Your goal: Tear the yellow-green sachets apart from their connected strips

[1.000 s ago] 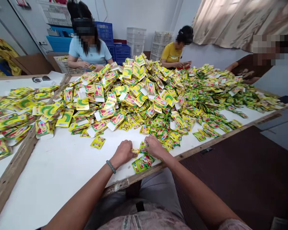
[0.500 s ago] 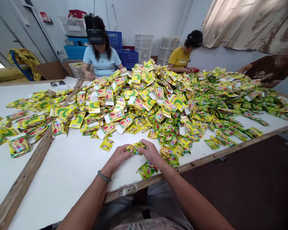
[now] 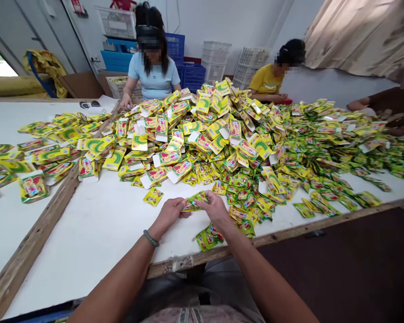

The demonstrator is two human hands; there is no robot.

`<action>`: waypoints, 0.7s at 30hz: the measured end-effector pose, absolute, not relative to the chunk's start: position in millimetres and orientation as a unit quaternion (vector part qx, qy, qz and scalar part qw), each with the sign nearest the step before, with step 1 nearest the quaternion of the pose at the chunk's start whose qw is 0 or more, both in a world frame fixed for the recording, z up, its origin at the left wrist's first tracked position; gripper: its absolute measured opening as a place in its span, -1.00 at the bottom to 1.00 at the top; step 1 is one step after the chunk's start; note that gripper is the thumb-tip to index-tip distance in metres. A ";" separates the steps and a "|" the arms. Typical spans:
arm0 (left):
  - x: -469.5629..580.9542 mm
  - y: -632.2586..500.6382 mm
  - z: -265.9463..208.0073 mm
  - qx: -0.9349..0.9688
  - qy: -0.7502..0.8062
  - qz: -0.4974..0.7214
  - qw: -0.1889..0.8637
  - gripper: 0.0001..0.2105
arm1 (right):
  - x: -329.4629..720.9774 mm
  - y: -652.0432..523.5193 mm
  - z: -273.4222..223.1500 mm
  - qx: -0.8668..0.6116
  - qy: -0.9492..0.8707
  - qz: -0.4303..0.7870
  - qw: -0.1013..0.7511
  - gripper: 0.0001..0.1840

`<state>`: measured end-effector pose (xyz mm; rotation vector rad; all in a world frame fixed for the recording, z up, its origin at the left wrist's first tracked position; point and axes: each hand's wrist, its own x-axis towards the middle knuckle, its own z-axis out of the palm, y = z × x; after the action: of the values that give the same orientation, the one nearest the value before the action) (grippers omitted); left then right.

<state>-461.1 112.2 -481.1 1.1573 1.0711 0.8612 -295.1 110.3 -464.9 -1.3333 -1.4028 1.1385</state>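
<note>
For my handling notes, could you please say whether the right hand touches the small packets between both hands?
Touching: the head view shows the right hand with its thumb lying over the packets.

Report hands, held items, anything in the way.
Left hand, right hand: both gripping green-yellow packets, count unclear. Loose packets near right hand. Nothing visibly blocking.

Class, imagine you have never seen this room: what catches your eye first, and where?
First comes the great heap of yellow and green boxes and packets, sprawling across the white table. Just in front of it, the left hand and right hand hold one or more small packets between them. Behind the heap's left part is a person in light blue.
</note>
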 end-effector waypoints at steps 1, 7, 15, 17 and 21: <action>-460.3 111.0 -479.7 0.506 0.447 0.388 0.628 -0.65 | -297.5 112.0 -464.8 -0.550 -0.576 0.423 0.432 -0.75; -456.6 105.8 -480.6 0.580 0.493 0.350 0.547 -0.67 | -304.4 109.6 -470.9 -0.578 -0.606 0.373 0.399 -0.73; -455.9 109.0 -479.2 0.636 0.597 0.365 0.326 -0.76 | -309.3 102.2 -458.9 -0.566 -0.731 0.187 0.330 -0.83; -456.1 111.3 -480.4 0.613 0.607 0.373 0.341 -0.76 | -310.3 106.7 -460.8 -0.594 -0.691 0.220 0.348 -0.77; -455.6 114.1 -485.0 0.587 0.599 0.403 0.366 -0.70 | -309.8 117.0 -471.5 -0.603 -0.609 0.337 0.391 -0.70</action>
<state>-455.6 114.1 -485.0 1.5091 1.5396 1.0359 -309.8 117.0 -471.5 -1.5308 -1.5469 0.8550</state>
